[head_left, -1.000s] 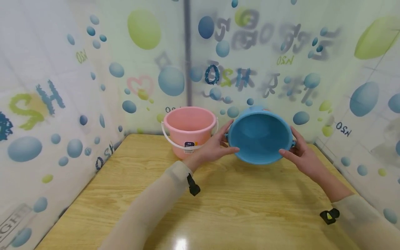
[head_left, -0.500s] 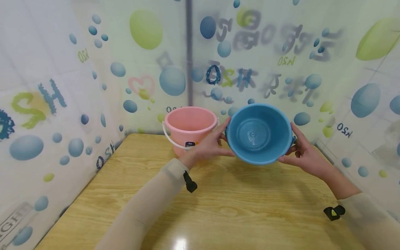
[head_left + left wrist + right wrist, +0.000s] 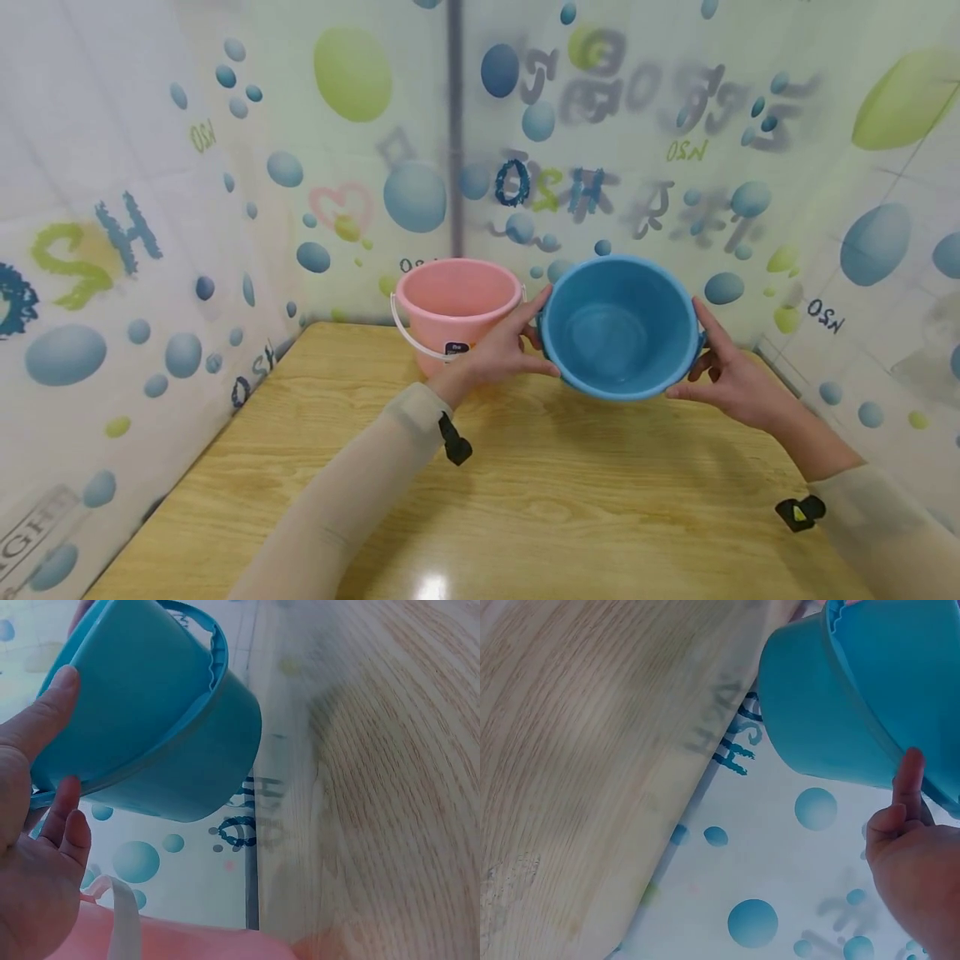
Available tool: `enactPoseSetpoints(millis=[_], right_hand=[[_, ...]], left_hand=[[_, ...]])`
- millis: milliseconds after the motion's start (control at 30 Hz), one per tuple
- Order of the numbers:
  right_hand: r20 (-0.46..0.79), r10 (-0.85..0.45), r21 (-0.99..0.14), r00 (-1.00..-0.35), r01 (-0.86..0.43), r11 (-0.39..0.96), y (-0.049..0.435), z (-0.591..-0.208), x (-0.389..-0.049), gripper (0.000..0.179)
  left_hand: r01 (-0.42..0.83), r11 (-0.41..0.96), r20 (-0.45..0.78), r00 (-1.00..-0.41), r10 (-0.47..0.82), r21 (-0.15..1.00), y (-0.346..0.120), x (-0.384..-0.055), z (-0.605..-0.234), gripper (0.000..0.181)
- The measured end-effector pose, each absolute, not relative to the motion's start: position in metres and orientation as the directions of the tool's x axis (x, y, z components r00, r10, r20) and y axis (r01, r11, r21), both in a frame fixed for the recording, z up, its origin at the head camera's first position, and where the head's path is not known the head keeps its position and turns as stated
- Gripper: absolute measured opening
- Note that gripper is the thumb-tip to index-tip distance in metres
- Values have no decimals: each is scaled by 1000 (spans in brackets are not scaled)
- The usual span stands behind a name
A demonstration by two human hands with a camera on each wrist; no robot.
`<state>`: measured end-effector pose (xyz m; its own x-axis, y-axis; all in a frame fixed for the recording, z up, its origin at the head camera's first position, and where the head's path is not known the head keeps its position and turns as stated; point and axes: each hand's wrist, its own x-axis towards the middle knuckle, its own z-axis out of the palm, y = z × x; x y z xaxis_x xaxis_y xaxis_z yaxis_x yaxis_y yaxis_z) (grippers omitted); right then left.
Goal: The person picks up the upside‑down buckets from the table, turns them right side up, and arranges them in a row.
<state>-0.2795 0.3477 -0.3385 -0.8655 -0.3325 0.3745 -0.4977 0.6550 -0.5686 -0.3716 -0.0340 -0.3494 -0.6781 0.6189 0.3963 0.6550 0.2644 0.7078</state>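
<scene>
A blue bucket (image 3: 618, 333) hangs over the back right of the table, tipped so its mouth faces me. On its left side my left hand (image 3: 498, 350) grips it near the rim, and my right hand (image 3: 735, 383) grips the opposite side. In the left wrist view, a blue handle (image 3: 217, 652) with a wavy grip lies against the bucket wall. From the right wrist view, a finger extends along the outside of the bucket (image 3: 817, 712). Just behind my left hand stands an upright pink bucket (image 3: 431, 333) with a white handle (image 3: 408, 333).
The wooden table (image 3: 540, 508) reaches back to a printed curtain (image 3: 337, 275) with blue and green bubbles. More curtain hangs close along the left and right sides. A dark label (image 3: 456, 347) on the pink bucket is partly covered by my left hand.
The blue bucket has swung its mouth up toward me, so its inside base came into sight, then tipped back slightly. Both hands kept their hold. The pink bucket stayed put.
</scene>
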Motion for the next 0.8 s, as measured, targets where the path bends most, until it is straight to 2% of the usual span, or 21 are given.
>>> enactPoseSetpoints(millis=[233,433,567,800], right_hand=[[349,-303,-600,-887,-460,655,350,-338,-279,124],[279,-342,-727,-897,-430,535,353,-341,-279,113],[233,-356,-783,-905,-392,483,355,-345,-278,108],[231,-345,-779,-910,-385,495,358,-351,-278,97]], left_hand=[[583,223,344,-700,625,782,-33,-370,-350,121],[447,146,251,-710,658,882,-32,-367,-350,112],[426,159,224,-716,661,891,-30,-366,-351,110],[422,188,215,-737,641,887,-25,-367,-353,106]])
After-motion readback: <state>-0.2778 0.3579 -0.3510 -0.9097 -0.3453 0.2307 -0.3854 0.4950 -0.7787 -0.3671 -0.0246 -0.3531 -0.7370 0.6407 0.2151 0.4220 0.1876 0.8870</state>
